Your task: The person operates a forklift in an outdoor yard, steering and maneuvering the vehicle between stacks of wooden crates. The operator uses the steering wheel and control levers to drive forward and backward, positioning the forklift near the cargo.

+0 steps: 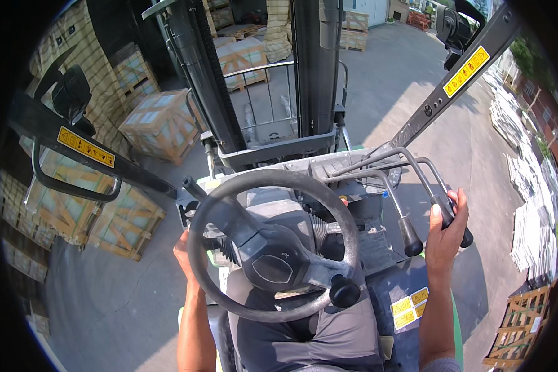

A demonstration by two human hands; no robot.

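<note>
My right hand (pixel 445 239) is closed around the black knob of a bent control lever (pixel 425 177), thumb on its near side. A second lever's black knob (pixel 467 238) shows just beyond the fingers. Left of the hand stands another lever with a black knob (pixel 410 235), untouched. The grey steering wheel (pixel 276 177), with a black spinner knob (pixel 345 291), sits in front of my lap. My left hand (pixel 185 257) is beside the wheel's left rim; the rim and the console hide its fingers, so what it touches cannot be told.
Ahead rise the forklift's dark mast (pixel 316 68) and a barred load guard (pixel 260 87). Wooden crates (pixel 161 121) stand ahead left, more crates (pixel 127 220) at the left. Along the right lie stacked pale slabs (pixel 533 198) and a wooden pallet (pixel 519 328). Concrete ground (pixel 390 68) surrounds the forklift.
</note>
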